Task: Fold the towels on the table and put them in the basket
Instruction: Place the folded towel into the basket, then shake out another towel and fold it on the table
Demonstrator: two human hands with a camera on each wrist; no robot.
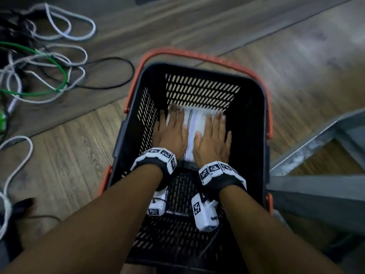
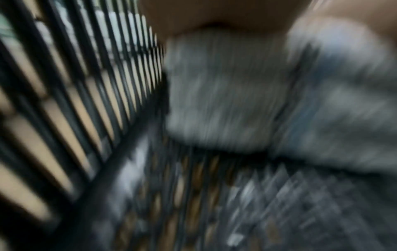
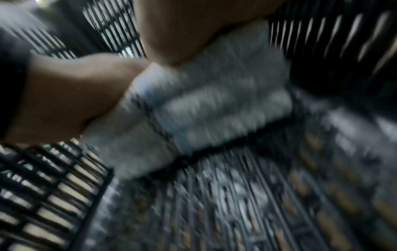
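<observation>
A folded white towel (image 1: 192,123) with a dark and blue stripe lies at the far end of a black slatted basket (image 1: 254,107) with an orange rim, which stands on the floor. My left hand (image 1: 171,131) lies flat on the towel's left half, fingers straight. Flat on the right half lies my right hand (image 1: 214,137). The blurred left wrist view shows the towel (image 2: 225,95) under my palm beside the basket wall (image 2: 71,101). In the right wrist view the towel (image 3: 214,105) shows stacked folds on the basket floor (image 3: 236,203), with the left hand (image 3: 71,95) pressing on it.
Loose white, green and black cables (image 1: 43,62) lie tangled on the wooden floor (image 1: 75,155) to the left of the basket. A grey metal frame (image 1: 316,175) stands close against the basket's right side. The near part of the basket floor (image 1: 177,240) holds no towel.
</observation>
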